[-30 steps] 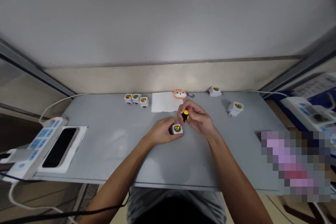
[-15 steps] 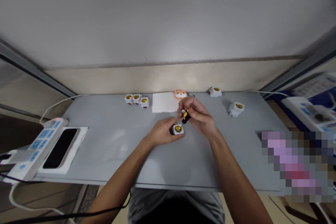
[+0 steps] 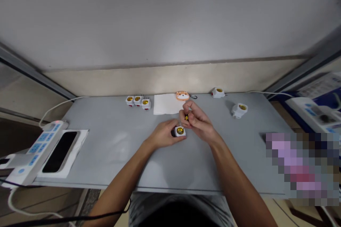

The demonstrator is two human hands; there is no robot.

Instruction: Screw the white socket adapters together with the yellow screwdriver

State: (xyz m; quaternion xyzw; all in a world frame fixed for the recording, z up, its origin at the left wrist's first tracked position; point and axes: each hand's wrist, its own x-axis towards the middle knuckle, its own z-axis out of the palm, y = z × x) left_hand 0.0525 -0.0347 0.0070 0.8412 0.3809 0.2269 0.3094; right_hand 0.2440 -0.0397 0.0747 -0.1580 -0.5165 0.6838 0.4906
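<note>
A white lamp socket [image 3: 180, 131] with a brass-coloured inside is held in my left hand [image 3: 165, 134] above the grey table, its opening facing up. My right hand [image 3: 198, 121] is closed round a small black and yellow screwdriver [image 3: 187, 117], most of whose handle the fingers cover. The driver's tip points down at the socket's opening; whether it touches anything inside is too small to tell. Several similar sockets stand apart: a group at the back left [image 3: 137, 100], one at the back right [image 3: 218, 92] and one further right [image 3: 240, 110].
White paper [image 3: 166, 104] and an orange animal-faced case [image 3: 182, 95] lie at the back middle. A phone [image 3: 60, 151] rests beside a power strip [image 3: 34, 154] on the left. Cables run at the left front. Another strip [image 3: 306, 111] is at the right.
The fingers of my right hand have curled further round the screwdriver, hiding more of its handle, and the hand has shifted slightly left. My left hand holds the socket nearly as before.
</note>
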